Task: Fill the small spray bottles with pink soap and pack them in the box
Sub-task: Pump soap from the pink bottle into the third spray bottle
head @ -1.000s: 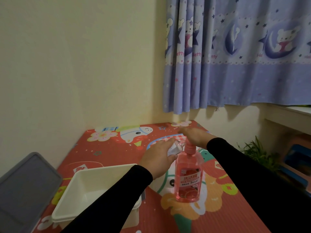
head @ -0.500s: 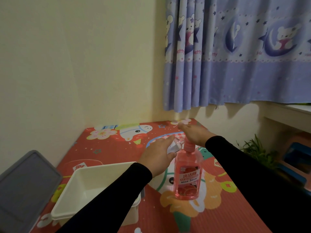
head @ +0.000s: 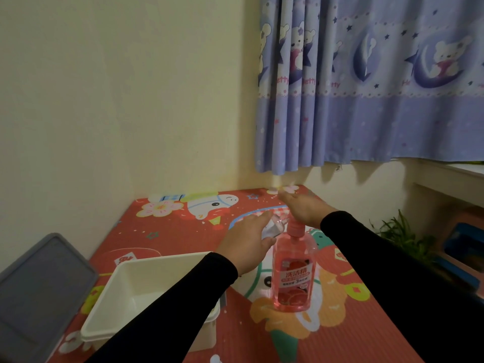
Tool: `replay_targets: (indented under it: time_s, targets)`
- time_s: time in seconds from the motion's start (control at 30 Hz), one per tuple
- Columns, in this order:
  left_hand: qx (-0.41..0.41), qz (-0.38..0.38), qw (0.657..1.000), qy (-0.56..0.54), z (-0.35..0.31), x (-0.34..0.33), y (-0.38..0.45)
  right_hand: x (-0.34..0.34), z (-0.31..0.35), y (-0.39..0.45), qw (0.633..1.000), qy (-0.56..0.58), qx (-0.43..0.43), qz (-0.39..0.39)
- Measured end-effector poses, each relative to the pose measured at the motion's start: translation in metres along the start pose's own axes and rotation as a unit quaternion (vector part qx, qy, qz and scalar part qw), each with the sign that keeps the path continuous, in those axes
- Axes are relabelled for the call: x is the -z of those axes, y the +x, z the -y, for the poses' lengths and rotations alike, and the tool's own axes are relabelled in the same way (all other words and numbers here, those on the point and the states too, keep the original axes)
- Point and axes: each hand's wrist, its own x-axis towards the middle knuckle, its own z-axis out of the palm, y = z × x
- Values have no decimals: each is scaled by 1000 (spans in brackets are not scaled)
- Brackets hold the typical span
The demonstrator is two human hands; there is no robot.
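Near the mat's [head: 167, 237] middle, my left grip [head: 246, 244] held a small clear spray bottle [head: 273, 227] at the pump of the pink soap bottle [head: 293, 279], my right grip [head: 303, 208] pressing flat on it. Toward the left edge, the white box [head: 123, 297] sat beside a grey lid [head: 39, 297].

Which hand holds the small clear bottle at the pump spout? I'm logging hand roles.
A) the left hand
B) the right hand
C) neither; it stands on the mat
A: the left hand grips the small clear bottle, while the right hand presses the pink soap bottle.
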Motion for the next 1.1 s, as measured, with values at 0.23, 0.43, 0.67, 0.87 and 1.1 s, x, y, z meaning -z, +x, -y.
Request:
replay_targets:
  time_s: [0.23,0.43,0.67,0.87,1.1]
  targets:
    - [-9,5,1000,4,-4,9,-1,7,1,0,999,43,10,-12]
    - [-12,-3,1000,8,-4,11,4,12,0,1,999,33,10,-30]
    - [-6,28,999,14,-1,3,1,3,4,-5,999,41,-16,-16]
    - [-12,17,1000,1,-4,13,4,12,-1,1,997,73,10,-38]
    - [-8,30,999,6,1,3,2,0,1,-2,996,80,-25,-31]
